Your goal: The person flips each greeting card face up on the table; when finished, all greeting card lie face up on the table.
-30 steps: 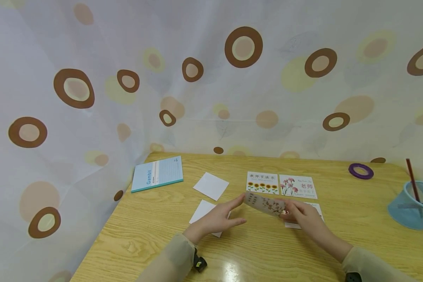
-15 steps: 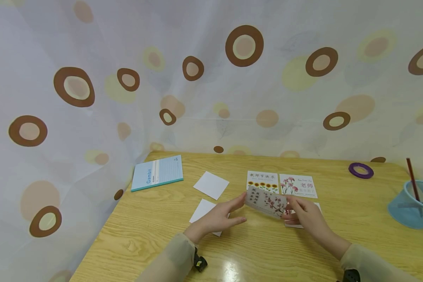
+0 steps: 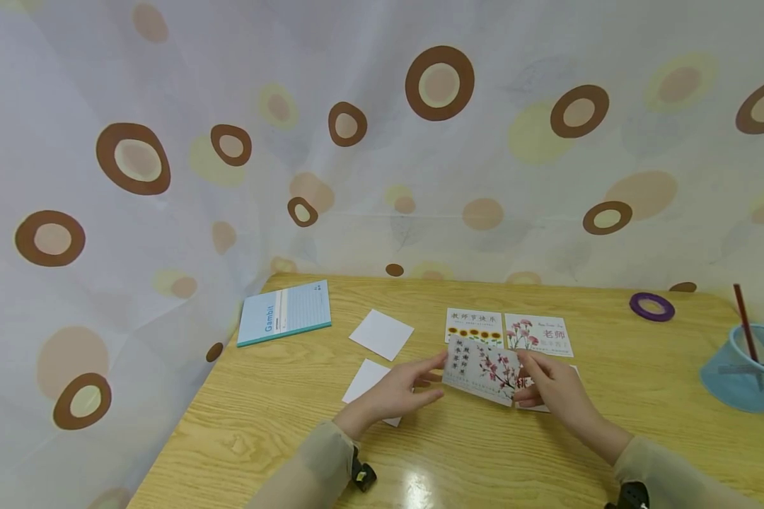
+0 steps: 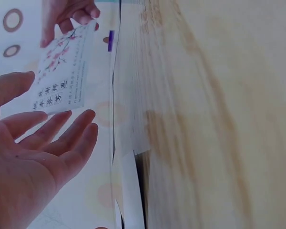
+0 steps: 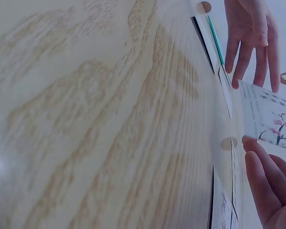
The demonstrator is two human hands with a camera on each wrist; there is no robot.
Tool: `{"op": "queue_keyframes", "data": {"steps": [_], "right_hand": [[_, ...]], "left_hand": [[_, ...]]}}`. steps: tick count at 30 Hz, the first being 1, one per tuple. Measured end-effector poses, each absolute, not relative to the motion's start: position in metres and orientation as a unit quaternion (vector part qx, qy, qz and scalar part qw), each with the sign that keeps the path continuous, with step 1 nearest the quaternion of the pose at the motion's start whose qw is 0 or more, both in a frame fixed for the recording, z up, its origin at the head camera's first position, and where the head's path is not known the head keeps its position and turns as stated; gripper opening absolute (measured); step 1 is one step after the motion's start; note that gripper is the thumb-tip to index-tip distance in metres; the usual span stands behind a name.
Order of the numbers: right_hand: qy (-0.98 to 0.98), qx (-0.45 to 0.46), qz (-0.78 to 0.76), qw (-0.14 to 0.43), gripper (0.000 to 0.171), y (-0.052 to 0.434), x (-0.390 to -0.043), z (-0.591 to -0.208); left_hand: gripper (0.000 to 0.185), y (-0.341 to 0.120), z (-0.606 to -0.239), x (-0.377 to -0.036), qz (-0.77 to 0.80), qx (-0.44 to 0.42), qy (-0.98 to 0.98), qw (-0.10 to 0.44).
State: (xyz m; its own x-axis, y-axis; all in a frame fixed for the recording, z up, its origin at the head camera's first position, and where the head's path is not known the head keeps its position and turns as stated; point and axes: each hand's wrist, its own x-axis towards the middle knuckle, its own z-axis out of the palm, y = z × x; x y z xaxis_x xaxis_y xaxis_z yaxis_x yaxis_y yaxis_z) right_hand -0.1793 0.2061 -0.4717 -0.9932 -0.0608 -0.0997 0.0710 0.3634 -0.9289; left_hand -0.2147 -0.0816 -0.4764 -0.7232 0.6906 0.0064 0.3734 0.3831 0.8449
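Observation:
A white greeting card (image 3: 484, 373) with pink blossom branches and dark Chinese characters is held tilted above the table, its printed side toward the head camera. My right hand (image 3: 560, 392) pinches its right edge between thumb and fingers. At the opposite edge is my left hand (image 3: 400, 390), fingers extended; in the left wrist view the fingertips (image 4: 88, 114) lie at or just short of the card's edge. Behind it lie a sunflower card (image 3: 474, 322) and a carnation card (image 3: 541, 334). Another printed card (image 3: 535, 408) is partly hidden under my right hand.
Two blank white cards lie on the left: one farther back (image 3: 382, 334), one (image 3: 364, 380) partly under my left hand. A blue notebook (image 3: 286, 313) rests at the back left. To the right are a purple ring (image 3: 652, 307) and a blue holder (image 3: 745, 382) with sticks.
The blossom card has turned from steeply slanted to facing the head camera more fully, so its print shows better. Both hands have stayed almost in place.

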Motion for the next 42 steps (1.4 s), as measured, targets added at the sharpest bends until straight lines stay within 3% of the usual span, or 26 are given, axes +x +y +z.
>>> {"op": "queue_keyframes", "data": {"steps": [11,42], "right_hand": [[0.834,-0.014,-0.551,0.033,0.051,0.207,-0.184,-0.469],[0.871,-0.036,-0.485,0.067,0.035,0.209,-0.206,-0.469]], "left_hand": [[0.058,-0.080,-0.479,-0.215,0.467,0.316,0.805,0.185],[0.052,-0.077,-0.489,-0.215,0.600,0.191,0.734,0.256]]}}
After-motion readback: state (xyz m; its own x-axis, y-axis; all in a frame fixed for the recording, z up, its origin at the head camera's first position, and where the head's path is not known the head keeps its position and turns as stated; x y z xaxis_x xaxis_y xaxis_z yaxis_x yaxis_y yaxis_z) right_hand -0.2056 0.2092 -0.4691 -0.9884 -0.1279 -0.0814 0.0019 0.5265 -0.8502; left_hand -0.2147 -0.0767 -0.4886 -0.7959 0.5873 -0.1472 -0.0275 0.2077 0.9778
